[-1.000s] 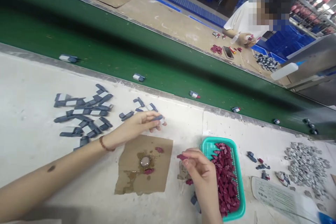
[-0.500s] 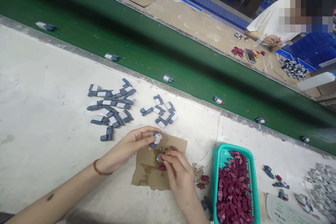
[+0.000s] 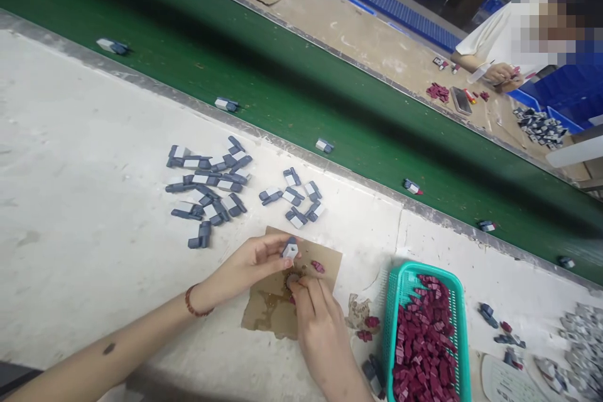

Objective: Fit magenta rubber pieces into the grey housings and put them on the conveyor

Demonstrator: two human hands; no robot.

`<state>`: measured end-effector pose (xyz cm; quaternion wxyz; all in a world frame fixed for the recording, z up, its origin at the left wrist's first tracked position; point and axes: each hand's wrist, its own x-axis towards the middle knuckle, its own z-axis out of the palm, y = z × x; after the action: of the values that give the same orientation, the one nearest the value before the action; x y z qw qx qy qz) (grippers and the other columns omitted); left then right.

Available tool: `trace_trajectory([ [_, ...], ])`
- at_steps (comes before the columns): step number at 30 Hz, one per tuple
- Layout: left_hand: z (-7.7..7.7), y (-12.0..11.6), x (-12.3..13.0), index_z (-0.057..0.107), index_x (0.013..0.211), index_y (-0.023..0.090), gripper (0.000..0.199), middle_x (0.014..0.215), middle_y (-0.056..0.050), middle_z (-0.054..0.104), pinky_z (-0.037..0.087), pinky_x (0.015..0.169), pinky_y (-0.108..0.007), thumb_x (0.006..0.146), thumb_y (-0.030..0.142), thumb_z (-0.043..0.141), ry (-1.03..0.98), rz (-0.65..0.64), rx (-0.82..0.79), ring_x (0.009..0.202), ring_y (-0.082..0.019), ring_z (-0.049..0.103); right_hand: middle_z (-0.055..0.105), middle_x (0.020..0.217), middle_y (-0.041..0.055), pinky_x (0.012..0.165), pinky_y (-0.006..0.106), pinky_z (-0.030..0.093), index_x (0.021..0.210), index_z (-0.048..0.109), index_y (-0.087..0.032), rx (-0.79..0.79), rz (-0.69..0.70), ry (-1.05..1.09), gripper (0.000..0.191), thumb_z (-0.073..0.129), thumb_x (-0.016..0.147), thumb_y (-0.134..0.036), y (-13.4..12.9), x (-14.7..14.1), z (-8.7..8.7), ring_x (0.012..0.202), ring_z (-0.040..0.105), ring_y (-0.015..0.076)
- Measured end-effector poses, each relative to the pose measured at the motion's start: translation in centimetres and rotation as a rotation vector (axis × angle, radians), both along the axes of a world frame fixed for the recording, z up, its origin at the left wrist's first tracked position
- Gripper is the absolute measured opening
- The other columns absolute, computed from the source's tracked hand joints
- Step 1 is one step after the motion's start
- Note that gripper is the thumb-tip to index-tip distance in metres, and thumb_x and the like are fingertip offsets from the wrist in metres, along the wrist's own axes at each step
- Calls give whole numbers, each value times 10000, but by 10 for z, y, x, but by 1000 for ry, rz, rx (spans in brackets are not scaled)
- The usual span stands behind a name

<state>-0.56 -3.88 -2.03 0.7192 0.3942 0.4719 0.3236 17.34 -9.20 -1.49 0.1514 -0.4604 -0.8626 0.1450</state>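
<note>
My left hand (image 3: 268, 257) is closed on a small grey-and-white plastic part (image 3: 291, 251), its white face with a hole turned up. Just below it, my right hand (image 3: 318, 317) pinches its fingertips down at a small round cap (image 3: 292, 279) on a piece of brown cardboard (image 3: 268, 304). Those fingers cover the dark red piece that showed in them a moment earlier. Another dark red piece (image 3: 318, 266) lies on the cardboard, which has wet stains. Beyond my hands are a small group of grey-and-white parts (image 3: 292, 196) and a larger pile of them (image 3: 207, 179).
A green basket (image 3: 391, 326) full of dark red pieces stands right of my right hand. Behind runs a green conveyor belt (image 3: 264, 69) carrying spaced-out parts. Pale parts (image 3: 584, 339) are heaped at far right. A co-worker (image 3: 494, 31) sits across the belt.
My right fingertips have come down onto the round cap. My left hand has tilted the grey-and-white part so its holed end shows. The view has shifted slightly, and belt parts appear farther right.
</note>
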Motion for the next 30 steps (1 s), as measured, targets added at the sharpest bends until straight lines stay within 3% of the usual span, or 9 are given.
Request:
trace_trajectory([
  [5, -3, -8, -1, 634, 1217, 198, 511, 896, -52, 623, 475, 761, -322, 901, 572, 487, 34, -100, 110, 756, -178, 535, 671, 892, 112, 673, 309, 563, 1023, 643, -109, -4, -2, -11, 297, 393, 911, 6, 0, -1, 0, 794, 636, 221],
  [10, -4, -11, 1, 659, 1116, 162, 558, 795, -38, 579, 430, 608, -285, 913, 621, 415, 8, -96, 116, 621, -144, 454, 681, 891, 101, 683, 303, 565, 1004, 661, -145, -99, -13, 184, 284, 405, 933, -44, 4, 2, 0, 794, 649, 207],
  [14, -6, -11, 2, 638, 1024, 151, 572, 706, -7, 527, 367, 507, -257, 911, 649, 381, -42, -140, 151, 543, -124, 423, 714, 894, 57, 752, 283, 568, 942, 707, -211, -320, -239, 599, 169, 557, 905, -140, 11, 9, 8, 840, 682, 179],
  [17, -6, -12, 3, 595, 955, 163, 532, 671, 15, 491, 354, 504, -252, 934, 630, 342, -31, -190, 230, 525, -118, 402, 739, 856, 42, 713, 281, 573, 885, 743, -231, -389, -425, 838, 116, 651, 839, -178, 17, 12, 11, 804, 695, 182],
  [19, -6, -13, 4, 561, 879, 171, 502, 664, 21, 473, 343, 508, -253, 956, 600, 312, -19, -227, 277, 524, -117, 384, 745, 840, 42, 688, 279, 574, 872, 756, -230, -408, -472, 939, 113, 676, 808, -181, 21, 10, 11, 777, 698, 181],
  [30, -7, -16, 6, 448, 745, 200, 461, 640, 25, 427, 345, 546, -264, 990, 516, 219, 119, -327, 396, 558, -139, 390, 747, 825, 43, 698, 280, 571, 844, 767, -228, -440, -464, 940, 120, 682, 784, -168, 23, 0, 5, 774, 692, 178],
])
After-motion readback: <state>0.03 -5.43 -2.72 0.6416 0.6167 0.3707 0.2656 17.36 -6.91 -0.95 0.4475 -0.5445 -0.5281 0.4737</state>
